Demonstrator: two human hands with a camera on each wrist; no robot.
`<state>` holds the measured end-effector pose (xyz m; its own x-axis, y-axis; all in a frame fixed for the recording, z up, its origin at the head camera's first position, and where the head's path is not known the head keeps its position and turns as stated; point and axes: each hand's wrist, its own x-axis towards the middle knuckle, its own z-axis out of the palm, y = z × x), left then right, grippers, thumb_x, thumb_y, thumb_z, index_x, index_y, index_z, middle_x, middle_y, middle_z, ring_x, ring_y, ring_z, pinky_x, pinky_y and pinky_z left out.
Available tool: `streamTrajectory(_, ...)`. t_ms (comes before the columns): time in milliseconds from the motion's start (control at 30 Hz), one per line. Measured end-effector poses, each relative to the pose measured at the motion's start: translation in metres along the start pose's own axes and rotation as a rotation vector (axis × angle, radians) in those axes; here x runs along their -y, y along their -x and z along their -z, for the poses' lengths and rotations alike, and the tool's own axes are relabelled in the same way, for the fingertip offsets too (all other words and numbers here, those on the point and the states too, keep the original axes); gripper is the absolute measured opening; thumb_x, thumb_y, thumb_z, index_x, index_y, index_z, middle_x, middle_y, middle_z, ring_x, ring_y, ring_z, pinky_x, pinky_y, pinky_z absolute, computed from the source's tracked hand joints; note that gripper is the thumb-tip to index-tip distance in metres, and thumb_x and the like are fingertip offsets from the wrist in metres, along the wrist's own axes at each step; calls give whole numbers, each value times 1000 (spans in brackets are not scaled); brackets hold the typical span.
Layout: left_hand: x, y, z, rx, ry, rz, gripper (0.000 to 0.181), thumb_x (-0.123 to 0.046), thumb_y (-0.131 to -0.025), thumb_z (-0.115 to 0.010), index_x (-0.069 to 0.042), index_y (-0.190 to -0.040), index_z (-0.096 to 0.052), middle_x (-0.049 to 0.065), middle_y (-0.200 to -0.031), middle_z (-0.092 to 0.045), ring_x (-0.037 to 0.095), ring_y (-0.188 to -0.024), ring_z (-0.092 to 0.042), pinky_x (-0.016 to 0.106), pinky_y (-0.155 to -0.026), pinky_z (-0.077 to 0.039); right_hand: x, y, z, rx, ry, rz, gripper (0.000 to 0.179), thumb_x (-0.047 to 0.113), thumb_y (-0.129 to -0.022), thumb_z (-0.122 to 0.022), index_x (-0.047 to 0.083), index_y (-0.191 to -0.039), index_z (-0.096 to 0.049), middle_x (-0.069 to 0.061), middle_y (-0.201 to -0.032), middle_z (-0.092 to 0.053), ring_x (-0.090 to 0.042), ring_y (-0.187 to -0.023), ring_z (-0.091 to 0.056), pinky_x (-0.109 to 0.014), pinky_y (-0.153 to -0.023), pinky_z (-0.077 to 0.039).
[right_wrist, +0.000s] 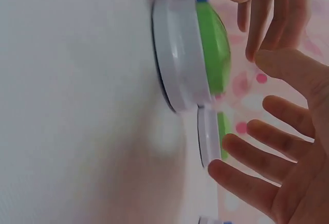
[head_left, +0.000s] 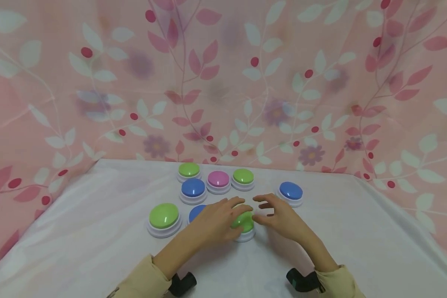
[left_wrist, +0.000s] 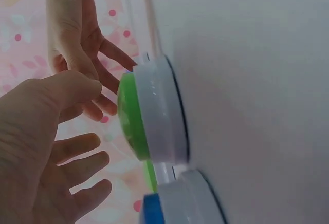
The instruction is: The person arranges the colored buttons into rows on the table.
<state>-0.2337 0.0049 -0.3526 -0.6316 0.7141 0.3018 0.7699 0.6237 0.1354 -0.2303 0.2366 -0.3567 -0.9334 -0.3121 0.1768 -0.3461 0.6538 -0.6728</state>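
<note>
A round push button with a green dome [head_left: 246, 223] on a white base sits at the front of the group, partly covered by my left hand [head_left: 217, 221] in the head view. Relaxed, spread fingers of that hand hang just above the dome. My right hand [head_left: 283, 219] is just to its right, fingers loosely bent toward the left hand and holding nothing. Both wrist views show the green button [left_wrist: 132, 116] [right_wrist: 213, 49] standing on the cloth, with the fingers apart and the palms bare. Behind the left hand, a blue button [head_left: 196, 212] is partly hidden.
Another green button [head_left: 164, 216] stands to the left. Farther back are a blue button [head_left: 193, 188], a pink one [head_left: 218, 179] and two green ones [head_left: 188, 169] [head_left: 243, 176]. One more blue button [head_left: 291, 191] lies beyond the right hand. White cloth [head_left: 376, 248] covers the table before a floral curtain [head_left: 223, 82].
</note>
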Motion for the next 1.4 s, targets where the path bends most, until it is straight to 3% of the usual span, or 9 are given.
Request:
streamTrajectory(233, -12, -41, 3, -33, 100, 51, 54, -36, -93, -66, -25, -144, -51, 2, -148, -49, 20, -127, -56, 36, -91, -55, -23, 3, 35, -246, 54, 1, 47, 20, -90, -73, 2, -132, -58, -18, -131, -58, -38, -122, -57, -53, -98, -49)
streamTrajectory(367, -19, -73, -2, 2, 140, 72, 56, -37, -94, -65, -26, -147, -47, -1, -149, -47, 17, -127, -55, 34, -94, -54, -39, 3, 50, -364, 87, -29, 46, 16, -92, -70, -1, -133, -56, -23, -131, -55, -42, -123, -54, -57, -100, -46)
streamTrajectory(500, -21, -106, -9, 44, 138, 90, 59, -35, -93, -66, -26, -147, -46, -2, -147, -48, 16, -123, -57, 33, -96, -52, -54, 2, 58, -420, 135, -79, 49, 15, -93, -69, -2, -136, -53, -28, -134, -51, -47, -125, -50, -60, -101, -43)
streamTrajectory(667, -21, -140, -17, 104, 106, 105, 59, -31, -92, -68, -23, -146, -47, 2, -141, -53, 18, -123, -56, 35, -103, -47, -71, 2, 60, -386, 155, -160, 55, 15, -92, -68, -4, -140, -48, -32, -139, -45, -50, -126, -47, -62, -102, -42)
streamTrajectory(833, -18, -159, -30, 178, 78, 134, 58, -30, -91, -69, -21, -145, -48, 3, -136, -56, 18, -122, -55, 35, -106, -45, -86, 2, 56, -312, 163, -217, 62, 18, -92, -68, -4, -144, -43, -34, -143, -41, -52, -128, -43, -65, -102, -40)
streamTrajectory(1133, -19, -172, -45, 265, 105, 193, 64, -28, -90, -70, -21, -148, -44, 3, -142, -55, 18, -127, -53, 33, -106, -43, -94, -1, 46, -239, 183, -285, 67, 19, -92, -68, -3, -148, -37, -36, -146, -39, -54, -134, -38, -65, -107, -33)
streamTrajectory(1400, -24, -177, -51, 319, 122, 206, 67, -28, -89, -71, -20, -149, -43, 3, -141, -57, 20, -127, -55, 34, -106, -44, -97, 2, 47, -229, 170, -243, 68, 10, -91, -68, -4, -148, -34, -35, -147, -39, -50, -133, -42, -59, -109, -35)
